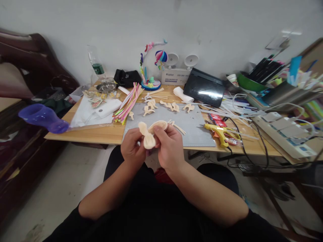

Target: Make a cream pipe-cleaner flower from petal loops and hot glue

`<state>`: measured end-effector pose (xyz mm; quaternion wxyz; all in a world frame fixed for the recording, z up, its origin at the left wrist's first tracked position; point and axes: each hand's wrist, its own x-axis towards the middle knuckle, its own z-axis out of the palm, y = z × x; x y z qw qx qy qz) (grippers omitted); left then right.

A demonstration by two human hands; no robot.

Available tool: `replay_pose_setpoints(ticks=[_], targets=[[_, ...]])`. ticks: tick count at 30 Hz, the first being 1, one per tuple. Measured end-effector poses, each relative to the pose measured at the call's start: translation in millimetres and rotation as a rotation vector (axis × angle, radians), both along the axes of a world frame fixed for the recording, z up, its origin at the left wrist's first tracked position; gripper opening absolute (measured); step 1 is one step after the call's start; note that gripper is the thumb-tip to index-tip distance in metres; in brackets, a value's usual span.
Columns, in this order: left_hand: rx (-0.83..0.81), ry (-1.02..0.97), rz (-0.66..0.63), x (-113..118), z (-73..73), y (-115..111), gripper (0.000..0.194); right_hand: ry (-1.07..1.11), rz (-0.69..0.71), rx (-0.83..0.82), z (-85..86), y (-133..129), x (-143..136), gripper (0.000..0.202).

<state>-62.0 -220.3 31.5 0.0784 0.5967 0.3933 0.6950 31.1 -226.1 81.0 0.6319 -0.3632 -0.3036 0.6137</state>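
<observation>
Both hands, left hand [132, 145] and right hand [168, 145], pinch a cream bow [147, 136] at its knot, above the worktop's [101, 133] near edge; it looks light, soft (easily creased); best held centrally.

A cutting mat [161, 129] lies on the table [106, 134], near its front edge. Left of the mat lies a bundle of strips [127, 104]; right of it, a glue gun [220, 132]. Behind the mat stands what looks like a tablet [204, 87], leaning against the wall.
</observation>
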Motion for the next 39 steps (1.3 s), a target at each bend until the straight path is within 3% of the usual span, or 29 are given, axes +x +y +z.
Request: replay_pose_setpoints(ticks=[3, 6, 10, 14, 22, 31, 36, 39], targets=[[-0.143, -0.095, -0.034, -0.1, 1.6, 0.0, 0.005, 0.008, 0.03, -0.012, -1.9, -1.7, -2.0, 0.025], [-0.29, -0.344, -0.187, 2.3, 2.0, 2.5, 0.014, -0.017, 0.025, 0.0, -2.8, -1.8, -2.4, 0.022], [-0.358, -0.634, -0.385, 8.7, 5.1, 5.7, 0.017, -0.044, 0.001, -0.003, -3.6, -0.1, -1.5, 0.022], [-0.432, -0.802, -0.471, 13.3, 11.6, 5.4, 0.017, -0.038, 0.009, -0.021, -6.4, -0.5, -1.0, 0.021], [-0.532, -0.89, -0.488, 15.2, 15.8, 2.4, 0.022, -0.02, -0.02, -0.008, -12.5, -3.2, -2.1, 0.024], [-0.569, -0.928, -0.518, 3.0, 20.7, 9.1, 0.02, -0.071, -0.034, 0.078, -33.0, -8.7, 0.7, 0.021], [-0.612, -0.931, -0.573, -11.8, 16.9, 13.6, 0.023, -0.294, -0.049, 0.059, -37.4, 25.4, 44.3, 0.018], [-0.615, -0.954, -0.587, -21.2, 13.8, 14.4, 0.025, -0.776, -0.202, -0.052, -44.2, 67.8, 95.5, 0.018]])
